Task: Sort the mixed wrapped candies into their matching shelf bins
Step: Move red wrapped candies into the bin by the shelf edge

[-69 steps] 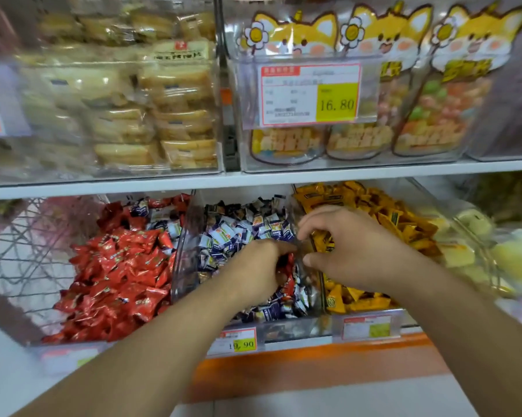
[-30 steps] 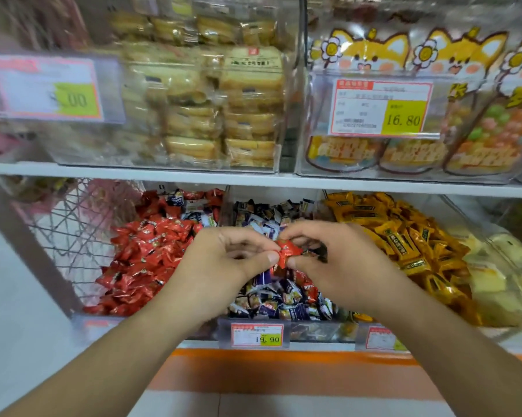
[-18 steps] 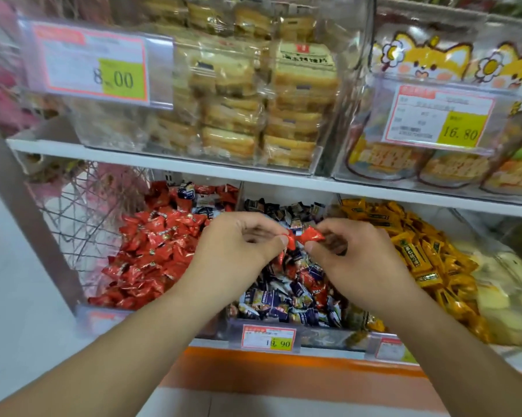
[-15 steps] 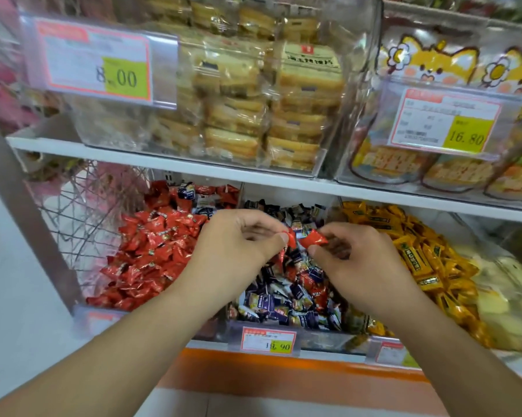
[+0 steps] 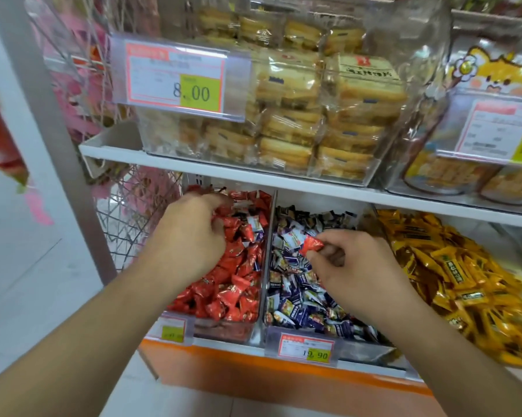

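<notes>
Two hands work over the candy bins on the lower shelf.

The left hand (image 5: 193, 233), fingers curled down, is in the clear plastic bin of red-wrapped candies (image 5: 232, 291) at centre frame; whether it holds anything I cannot tell. The right hand (image 5: 356, 272) pinches one red-wrapped candy (image 5: 311, 244) above the neighbouring bin of blue-and-white wrapped candies (image 5: 298, 299).

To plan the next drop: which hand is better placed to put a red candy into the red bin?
Left: the left hand is already over the red-candy bin; the right hand pinches a red wrapped candy over the blue-and-white bin.
</notes>
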{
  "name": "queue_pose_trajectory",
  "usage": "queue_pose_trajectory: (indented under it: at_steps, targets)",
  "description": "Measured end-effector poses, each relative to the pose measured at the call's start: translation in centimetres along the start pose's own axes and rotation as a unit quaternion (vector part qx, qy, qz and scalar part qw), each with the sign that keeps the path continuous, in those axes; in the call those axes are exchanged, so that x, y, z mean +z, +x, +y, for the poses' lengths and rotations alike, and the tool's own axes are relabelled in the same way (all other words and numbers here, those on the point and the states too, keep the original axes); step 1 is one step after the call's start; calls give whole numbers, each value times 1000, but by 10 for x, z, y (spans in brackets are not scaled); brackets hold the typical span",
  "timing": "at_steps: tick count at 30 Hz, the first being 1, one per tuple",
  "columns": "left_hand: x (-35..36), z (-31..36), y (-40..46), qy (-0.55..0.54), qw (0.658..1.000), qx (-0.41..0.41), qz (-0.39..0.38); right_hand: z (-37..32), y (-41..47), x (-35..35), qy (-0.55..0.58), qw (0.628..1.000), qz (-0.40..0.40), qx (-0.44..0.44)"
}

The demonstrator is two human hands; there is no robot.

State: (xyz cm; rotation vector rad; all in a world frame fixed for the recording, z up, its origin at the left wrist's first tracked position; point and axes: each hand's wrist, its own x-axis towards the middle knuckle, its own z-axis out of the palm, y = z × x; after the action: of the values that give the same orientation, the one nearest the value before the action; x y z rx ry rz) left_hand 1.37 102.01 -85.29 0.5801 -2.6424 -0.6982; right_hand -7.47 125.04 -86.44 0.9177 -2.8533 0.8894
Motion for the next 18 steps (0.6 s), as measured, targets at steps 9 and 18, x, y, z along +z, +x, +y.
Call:
queue_pose_trajectory:
  at_steps: [9,18]
  targets:
    - [-2,14,-3,-41,997,34,61,-26,26,7,255,966,-8,29]
    - [29,47,-27,-33,978,196,-57,56,-7,-45,23,999,20,25]
